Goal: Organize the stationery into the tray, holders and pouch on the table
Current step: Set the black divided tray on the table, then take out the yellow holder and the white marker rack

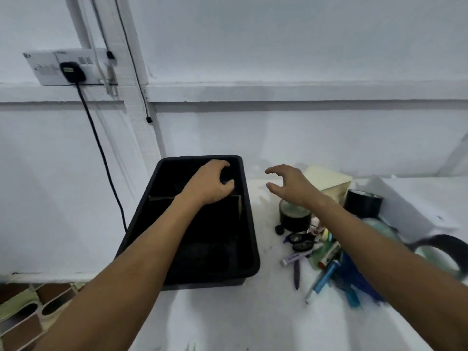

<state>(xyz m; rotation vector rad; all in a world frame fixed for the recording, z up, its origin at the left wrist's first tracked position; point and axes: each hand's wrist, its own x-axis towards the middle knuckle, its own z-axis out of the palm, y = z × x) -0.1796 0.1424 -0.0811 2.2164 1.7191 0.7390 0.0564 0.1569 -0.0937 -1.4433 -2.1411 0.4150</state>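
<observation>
While the heap of pens and markers (326, 269) lies untouched on the near right of the white table (228, 320), with rolls of black tape (295, 216) just beyond it, sorting looks barely begun and the black tray (249, 249) shows almost nothing in its near part. Farther in, the left hand (210, 184) reaches into the tray's far section, fingers curled round a small dark thing too murky to name. The right hand (291, 184) hovers spread and empty right of the tray; it probably must drop back to the heap next.
</observation>
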